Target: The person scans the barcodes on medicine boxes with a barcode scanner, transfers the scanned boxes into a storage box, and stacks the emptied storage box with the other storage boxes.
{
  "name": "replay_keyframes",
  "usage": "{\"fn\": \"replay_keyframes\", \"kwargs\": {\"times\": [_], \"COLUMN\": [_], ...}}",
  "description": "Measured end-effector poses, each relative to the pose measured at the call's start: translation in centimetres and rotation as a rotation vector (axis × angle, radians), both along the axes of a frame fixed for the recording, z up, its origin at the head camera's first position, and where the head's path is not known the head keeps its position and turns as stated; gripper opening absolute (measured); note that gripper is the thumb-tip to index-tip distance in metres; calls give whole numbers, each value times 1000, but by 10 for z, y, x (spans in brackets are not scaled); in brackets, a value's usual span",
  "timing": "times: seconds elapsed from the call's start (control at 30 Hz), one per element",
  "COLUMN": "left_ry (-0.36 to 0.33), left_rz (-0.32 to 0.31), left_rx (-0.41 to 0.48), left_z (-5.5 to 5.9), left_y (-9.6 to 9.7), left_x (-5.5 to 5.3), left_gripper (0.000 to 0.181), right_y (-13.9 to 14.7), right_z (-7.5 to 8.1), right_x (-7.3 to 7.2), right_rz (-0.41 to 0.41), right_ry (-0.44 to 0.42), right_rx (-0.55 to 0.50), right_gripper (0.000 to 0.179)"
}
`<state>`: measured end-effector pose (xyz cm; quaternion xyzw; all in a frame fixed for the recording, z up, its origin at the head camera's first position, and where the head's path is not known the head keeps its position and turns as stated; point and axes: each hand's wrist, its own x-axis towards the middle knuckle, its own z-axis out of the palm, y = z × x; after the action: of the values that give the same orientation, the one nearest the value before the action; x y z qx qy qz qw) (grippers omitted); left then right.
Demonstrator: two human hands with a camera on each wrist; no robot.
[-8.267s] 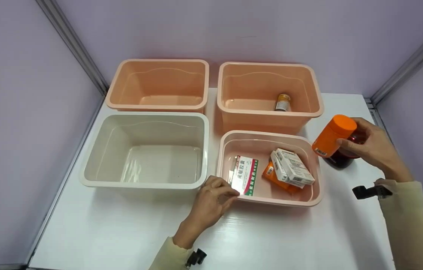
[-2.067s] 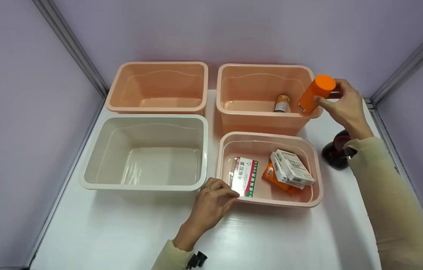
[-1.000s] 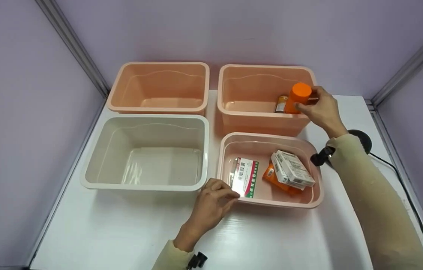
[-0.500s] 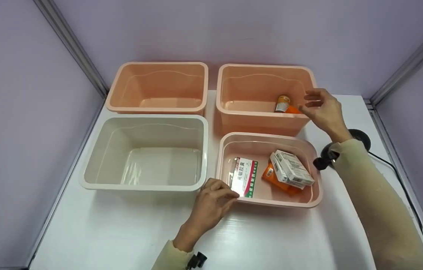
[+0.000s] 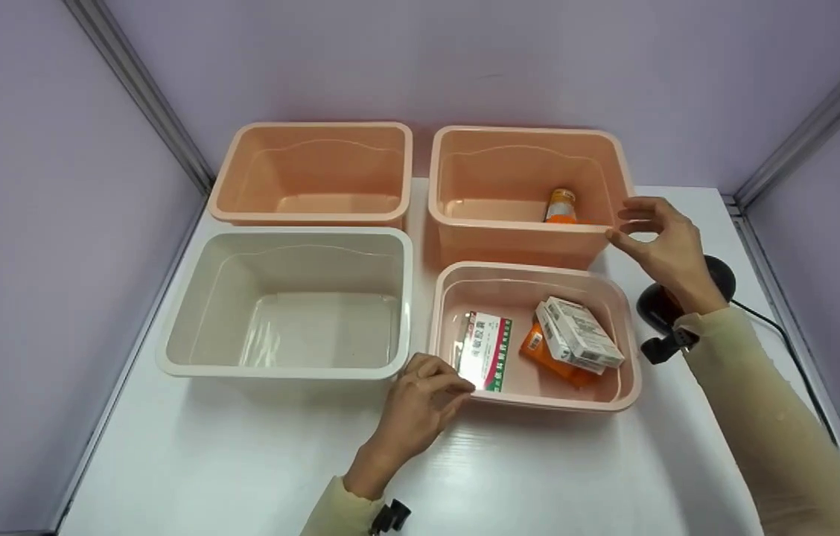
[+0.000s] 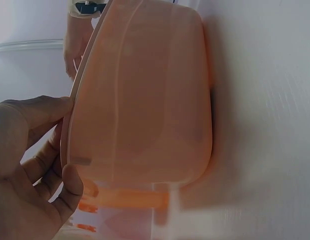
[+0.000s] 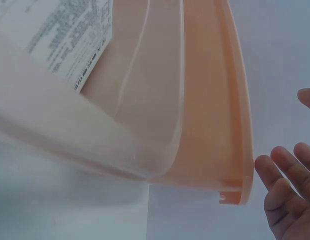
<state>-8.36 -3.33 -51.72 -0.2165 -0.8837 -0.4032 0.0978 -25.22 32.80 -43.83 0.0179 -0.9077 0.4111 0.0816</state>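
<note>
My left hand [image 5: 412,409] pinches the near left rim of the low pink bin [image 5: 539,402] between thumb and fingers. In that bin lie a white medicine box [image 5: 485,350] with a green and red edge, two stacked white boxes [image 5: 582,333] and an orange box [image 5: 555,361] partly beneath them. My right hand [image 5: 662,249] holds nothing, its fingers spread and slightly bent at the near right corner of the back right peach bin [image 5: 517,237]. Inside that bin, a small orange-and-silver can [image 5: 561,202] shows above an orange bottle [image 5: 560,219], mostly hidden by the front wall.
A peach bin [image 5: 316,217] stands at the back left, with a grey-white bin [image 5: 286,370] before it. Under my right forearm lies a dark rounded object [image 5: 658,307], beside a black round piece [image 5: 720,275] with a cable [image 5: 785,335]. Purple panels [image 5: 420,59] enclose the table.
My right hand carried the orange bottle from the right side into the back right bin and let go. It has since drawn back toward the near right. My left hand stays at the rim.
</note>
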Motion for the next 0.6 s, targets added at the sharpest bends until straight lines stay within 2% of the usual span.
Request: {"fn": "replay_keyframes", "kwargs": {"times": [0.27, 0.47, 0.6], "left_ry": [3, -15, -16], "left_rz": [-4, 0, 0], "left_rx": [3, 2, 0], "left_z": [1, 2, 1], "left_y": [0, 0, 0], "left_x": [0, 0, 0], "left_gripper": [6, 7, 7], "right_y": [1, 1, 0], "right_z": [3, -3, -8], "right_x": [25, 42, 53], "right_rz": [43, 113, 134], "right_ry": [-31, -8, -43], "right_rx": [38, 80, 118], "right_gripper": [57, 59, 54]}}
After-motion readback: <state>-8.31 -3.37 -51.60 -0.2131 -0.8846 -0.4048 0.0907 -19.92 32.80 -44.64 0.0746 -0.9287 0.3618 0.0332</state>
